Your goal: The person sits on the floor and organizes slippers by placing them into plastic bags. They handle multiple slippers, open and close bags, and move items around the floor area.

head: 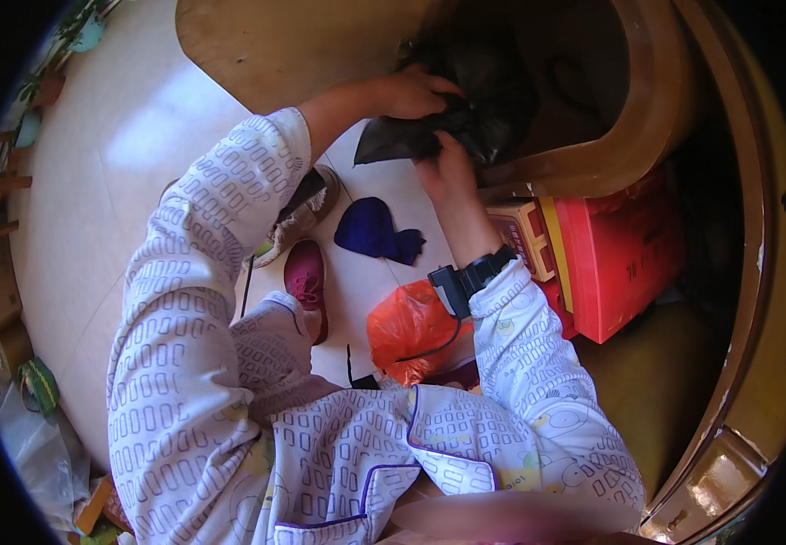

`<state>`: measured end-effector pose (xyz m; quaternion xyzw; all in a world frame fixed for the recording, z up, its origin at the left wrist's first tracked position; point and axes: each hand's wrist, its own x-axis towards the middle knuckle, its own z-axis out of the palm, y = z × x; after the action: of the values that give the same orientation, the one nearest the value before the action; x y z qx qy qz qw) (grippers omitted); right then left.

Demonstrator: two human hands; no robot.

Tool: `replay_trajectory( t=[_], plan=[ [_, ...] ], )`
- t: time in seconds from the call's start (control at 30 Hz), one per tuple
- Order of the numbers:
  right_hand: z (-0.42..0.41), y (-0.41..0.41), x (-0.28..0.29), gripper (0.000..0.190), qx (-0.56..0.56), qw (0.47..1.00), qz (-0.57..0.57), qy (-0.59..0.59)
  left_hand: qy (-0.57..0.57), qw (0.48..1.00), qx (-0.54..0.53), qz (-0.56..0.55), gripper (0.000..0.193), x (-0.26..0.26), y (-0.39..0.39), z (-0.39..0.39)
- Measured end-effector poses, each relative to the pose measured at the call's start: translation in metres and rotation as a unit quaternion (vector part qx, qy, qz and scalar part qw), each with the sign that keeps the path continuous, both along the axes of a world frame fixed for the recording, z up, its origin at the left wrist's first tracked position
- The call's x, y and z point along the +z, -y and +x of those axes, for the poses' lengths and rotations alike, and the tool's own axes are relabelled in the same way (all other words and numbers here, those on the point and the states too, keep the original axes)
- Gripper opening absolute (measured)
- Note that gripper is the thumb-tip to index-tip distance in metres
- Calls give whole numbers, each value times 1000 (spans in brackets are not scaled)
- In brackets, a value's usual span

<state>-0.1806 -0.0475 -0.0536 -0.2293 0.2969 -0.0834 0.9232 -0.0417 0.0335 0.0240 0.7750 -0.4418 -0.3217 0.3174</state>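
A black plastic bag [495,102] lies partly inside the opening of a brown wooden cabinet, with one corner hanging out over the tiles. My left hand [417,94] rests on the bag's upper side, fingers spread over the plastic. Lower down, my right hand [449,163] grips the bag's edge; its fingertips are partly hidden in the folds. A black strapped device [468,281] is on my right wrist. Below the hands, a dark blue cloth item [379,230] lies on the floor, near an orange-red plastic bag [410,330].
The wooden opening's curved rim [659,129] surrounds the black bag. A red box [625,252] and a smaller printed carton [519,235] stand at the right. A magenta shoe [306,283] is on the floor beside a fleece-lined shoe [304,211]. Potted plants [86,34] line the far left.
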Motion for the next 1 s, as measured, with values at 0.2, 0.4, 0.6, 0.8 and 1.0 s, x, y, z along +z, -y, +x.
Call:
replay_trajectory(
  t=[0.2, 0.4, 0.6, 0.8, 1.0],
  plan=[
    [-10, -5, 37, 56, 37, 999, -39, 4, -80, 989, 98, -70, 39, -11, 8, -5],
    [9, 3, 48, 62, 39, 998, -19, 38, 57, 986, 156, -13, 40, -7, 17, -25],
    [25, 12, 42, 54, -2, 1000, -12, -26, -228, 919, 284, -152, 72, -25, -3, -17],
    [28, 12, 35, 46, -23, 999, 32, -31, -366, 869, 300, -144, 107, -36, 10, -20],
    [23, 11, 41, 38, 24, 972, -100, -212, -344, 891, 275, -111, 95, -52, 39, -5]
  ],
)
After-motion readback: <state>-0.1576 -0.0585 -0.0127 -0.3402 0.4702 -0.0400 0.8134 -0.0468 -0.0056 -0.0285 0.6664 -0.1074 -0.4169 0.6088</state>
